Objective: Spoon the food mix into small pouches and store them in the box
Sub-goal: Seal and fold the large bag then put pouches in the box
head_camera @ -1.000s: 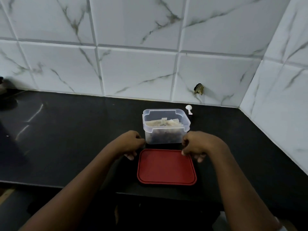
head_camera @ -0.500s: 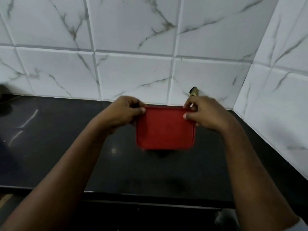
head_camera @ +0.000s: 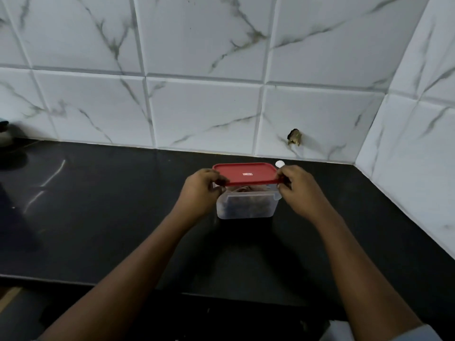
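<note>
- The clear box [head_camera: 246, 209] stands on the black counter [head_camera: 110, 217], near the tiled wall [head_camera: 209, 114].
- The red lid [head_camera: 246, 173] lies over the top of the box; whether it is pressed fully on, I cannot tell.
- The left hand [head_camera: 200, 190] pinches the left end of the lid with curled fingers and hides the left corner of the box.
- The right hand [head_camera: 299, 190] grips the right end of the lid in the same way.
- Inside the box, brown contents show dimly through the wall; single pouches are hard to make out.
- Behind the box at the right, only the white tip of a spoon [head_camera: 280, 163] is seen.
- Far left of the box, a dark object [head_camera: 3, 135] is cut off by the frame edge.
</note>
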{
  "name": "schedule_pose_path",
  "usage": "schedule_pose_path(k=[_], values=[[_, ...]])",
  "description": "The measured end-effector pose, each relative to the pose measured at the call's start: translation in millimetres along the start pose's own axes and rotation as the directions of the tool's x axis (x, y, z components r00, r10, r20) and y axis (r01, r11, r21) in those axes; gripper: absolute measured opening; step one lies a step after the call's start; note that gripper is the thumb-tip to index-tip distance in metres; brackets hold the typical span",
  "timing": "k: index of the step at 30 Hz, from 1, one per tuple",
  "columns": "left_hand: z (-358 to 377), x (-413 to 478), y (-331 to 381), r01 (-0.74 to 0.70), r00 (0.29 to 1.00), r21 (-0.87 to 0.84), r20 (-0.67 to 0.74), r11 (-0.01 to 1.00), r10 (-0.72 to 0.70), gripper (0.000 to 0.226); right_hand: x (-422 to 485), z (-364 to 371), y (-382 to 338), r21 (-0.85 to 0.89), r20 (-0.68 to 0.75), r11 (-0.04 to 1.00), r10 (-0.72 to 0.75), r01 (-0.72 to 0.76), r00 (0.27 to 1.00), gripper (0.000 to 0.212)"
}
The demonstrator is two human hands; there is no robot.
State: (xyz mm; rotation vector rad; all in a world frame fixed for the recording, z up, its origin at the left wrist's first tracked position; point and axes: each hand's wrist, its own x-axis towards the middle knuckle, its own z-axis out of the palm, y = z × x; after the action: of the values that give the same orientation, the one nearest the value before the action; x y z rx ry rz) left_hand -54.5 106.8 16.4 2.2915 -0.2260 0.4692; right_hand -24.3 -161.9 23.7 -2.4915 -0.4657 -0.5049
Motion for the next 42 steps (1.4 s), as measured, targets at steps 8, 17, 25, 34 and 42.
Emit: schedule_pose_path(k=[8, 17, 25, 34, 42], values=[[1, -11, -12, -0.021, 0.999, -0.032, 0.034, 0.999, 0.022, 0.027, -9, -1, 8, 0.091, 0.037, 0.996, -0.025, 0.021, 0.999, 0.022], [4, -16, -6, -0.013, 1.0, -0.023, 0.013, 1.0, 0.014, 0.027, -21, 6, 11, 0.132, -0.03, 0.991, -0.036, 0.04, 0.999, 0.019], [-3, -23, 11, -0.012, 1.0, 0.023, 0.009, 1.0, 0.012, 0.033, -23, 7, 5, 0.106, -0.026, 0.994, -0.003, 0.005, 1.0, 0.024], [33, 47, 23, -0.018, 0.962, 0.369, 0.26, 0.929, -0.085, 0.077, 44, 27, -11, -0.1, 0.224, 0.995, 0.047, -0.025, 0.973, 0.059], [50, 64, 9, -0.019, 0.918, 0.494, 0.354, 0.869, -0.182, 0.083, 53, 38, -10, -0.238, 0.388, 0.971, 0.117, -0.024, 0.914, 0.067]])
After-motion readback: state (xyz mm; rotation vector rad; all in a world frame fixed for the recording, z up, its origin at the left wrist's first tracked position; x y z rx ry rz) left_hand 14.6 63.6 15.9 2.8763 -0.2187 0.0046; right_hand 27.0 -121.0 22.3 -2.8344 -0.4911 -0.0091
